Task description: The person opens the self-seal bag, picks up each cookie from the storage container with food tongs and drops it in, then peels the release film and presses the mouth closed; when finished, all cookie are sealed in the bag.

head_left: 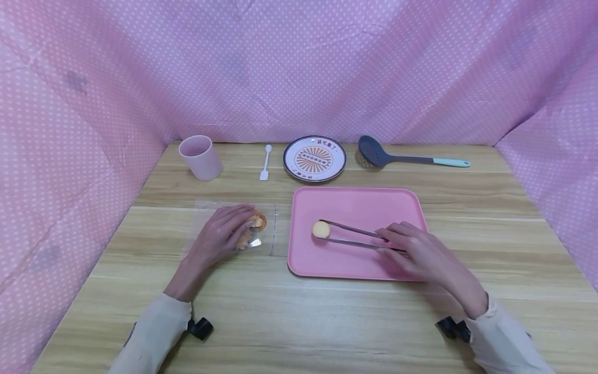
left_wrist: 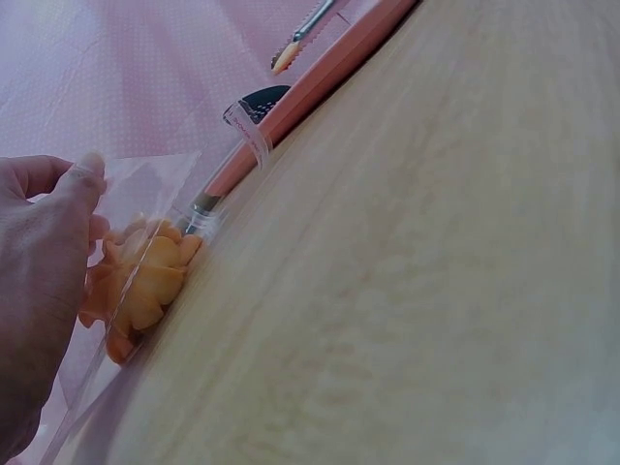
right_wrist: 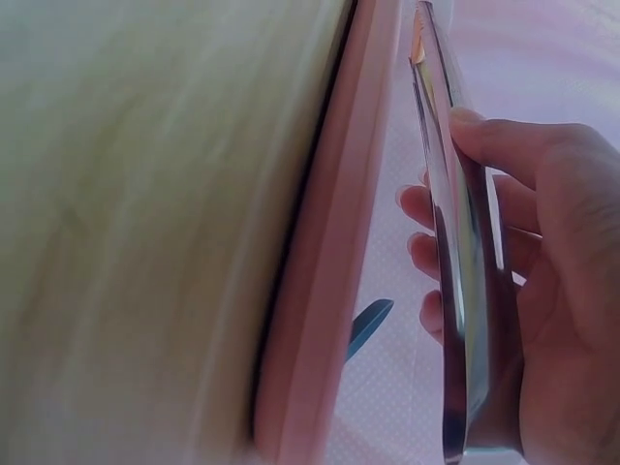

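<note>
The fingers of the right hand (head_left: 413,248) are curled round a pair of metal tongs (right_wrist: 504,387), thumb on one side and the other fingers on the far side. The tips of the tongs are closed on a round, pale cookie (head_left: 321,229), which appears, from both wrist views, to be held a little above the pink tray (head_left: 355,202), over its left half.

The fingers of the left hand (head_left: 224,231) are bent over a clear bag (left_wrist: 155,179), thumb and forefinger seeming to pinch its film near the edge. Inside lie several scalloped, orange-brown cookies (left_wrist: 145,276); the hand covers some, so I cannot tell how many.

By the look of things, the work is partway along. One cookie is over the tray and in the grip of the tongs, so setting it down seems not yet done. It is the only cookie I can see outside the bag; those inside look untouched by the tongs.

Farther out, along the back of the bench (head_left: 299,322), stand a pink cup (head_left: 205,161), a small white spoon (head_left: 265,162), a patterned plate (head_left: 294,163) and a dark slotted spoon (head_left: 372,150), all apart from both hands.
</note>
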`<action>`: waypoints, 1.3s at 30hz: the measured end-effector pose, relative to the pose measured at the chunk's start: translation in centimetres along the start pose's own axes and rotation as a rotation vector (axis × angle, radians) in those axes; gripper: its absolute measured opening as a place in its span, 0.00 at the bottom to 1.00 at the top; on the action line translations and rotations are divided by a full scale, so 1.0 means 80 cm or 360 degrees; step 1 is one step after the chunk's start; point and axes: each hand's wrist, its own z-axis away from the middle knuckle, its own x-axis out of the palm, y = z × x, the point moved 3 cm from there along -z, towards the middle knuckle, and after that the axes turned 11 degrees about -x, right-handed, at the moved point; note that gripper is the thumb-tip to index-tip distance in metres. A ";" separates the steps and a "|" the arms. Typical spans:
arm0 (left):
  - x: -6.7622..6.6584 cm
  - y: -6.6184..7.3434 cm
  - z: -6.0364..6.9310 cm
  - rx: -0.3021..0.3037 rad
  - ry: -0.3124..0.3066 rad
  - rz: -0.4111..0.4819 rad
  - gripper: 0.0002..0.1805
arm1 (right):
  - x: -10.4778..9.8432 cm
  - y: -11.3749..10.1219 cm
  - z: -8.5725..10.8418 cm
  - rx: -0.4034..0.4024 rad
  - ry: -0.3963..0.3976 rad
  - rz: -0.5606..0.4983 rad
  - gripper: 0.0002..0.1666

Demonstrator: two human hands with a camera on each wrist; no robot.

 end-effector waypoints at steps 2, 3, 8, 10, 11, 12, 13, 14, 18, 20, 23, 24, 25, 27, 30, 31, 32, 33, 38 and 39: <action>0.000 0.000 0.000 -0.0003 -0.0001 -0.0008 0.15 | 0.002 0.000 -0.004 0.0015 -0.0012 -0.0010 0.20; 0.001 -0.001 0.000 -0.0004 0.0000 -0.0013 0.16 | 0.002 0.000 -0.005 0.0018 -0.0014 -0.0012 0.20; 0.002 -0.002 0.001 0.0002 0.0007 -0.0026 0.20 | 0.006 -0.002 -0.016 0.0011 -0.0009 -0.0003 0.20; 0.002 -0.002 0.000 0.0005 0.0010 -0.0024 0.20 | 0.008 -0.003 -0.020 0.0015 -0.0005 -0.0002 0.20; 0.002 -0.001 0.000 0.0006 0.0011 -0.0022 0.20 | 0.009 -0.004 -0.023 0.0019 -0.0007 -0.0005 0.19; 0.001 -0.001 0.000 0.0009 0.0010 -0.0022 0.19 | 0.010 -0.004 -0.025 0.0025 -0.0009 -0.0010 0.20; 0.001 -0.001 0.000 0.0010 0.0010 -0.0022 0.19 | 0.011 -0.005 -0.028 0.0030 -0.0014 -0.0019 0.20; 0.001 -0.001 0.000 0.0011 0.0011 -0.0023 0.19 | 0.012 -0.006 -0.030 0.0036 -0.0021 -0.0025 0.20; 0.000 -0.001 -0.001 0.0009 0.0008 -0.0027 0.20 | 0.016 -0.007 -0.039 0.0052 -0.0044 -0.0054 0.20; 0.000 -0.001 0.000 0.0007 0.0010 -0.0026 0.20 | 0.018 -0.008 -0.043 0.0055 -0.0045 -0.0071 0.20; 0.000 -0.001 0.000 0.0012 0.0015 -0.0022 0.20 | 0.020 -0.009 -0.048 0.0057 -0.0044 -0.0093 0.19; 0.001 -0.002 0.000 0.0014 0.0017 -0.0020 0.20 | 0.021 -0.010 -0.050 0.0056 -0.0043 -0.0097 0.19; 0.001 -0.001 0.000 0.0017 0.0017 -0.0022 0.20 | 0.021 -0.010 -0.051 0.0055 -0.0044 -0.0097 0.19; 0.000 -0.001 0.000 0.0017 0.0016 -0.0024 0.20 | 0.023 -0.011 -0.054 0.0056 -0.0048 -0.0092 0.19; 0.000 -0.001 0.000 0.0012 0.0013 -0.0026 0.20 | 0.024 -0.012 -0.058 0.0063 -0.0058 -0.0087 0.19; 0.000 -0.001 0.000 0.0012 0.0012 -0.0028 0.20 | 0.024 -0.012 -0.059 0.0066 -0.0060 -0.0085 0.19; 0.000 0.000 0.000 0.0012 0.0013 -0.0029 0.20 | 0.025 -0.013 -0.060 0.0069 -0.0059 -0.0083 0.19; 0.001 0.000 0.000 0.0013 0.0015 -0.0026 0.20 | 0.025 -0.013 -0.062 0.0075 -0.0059 -0.0083 0.19; 0.001 0.000 -0.001 0.0017 0.0021 -0.0002 0.17 | 0.027 -0.016 -0.067 0.0070 -0.0045 -0.0077 0.19; 0.001 0.000 -0.001 0.0018 0.0022 0.0002 0.16 | 0.028 -0.016 -0.068 0.0067 -0.0044 -0.0076 0.19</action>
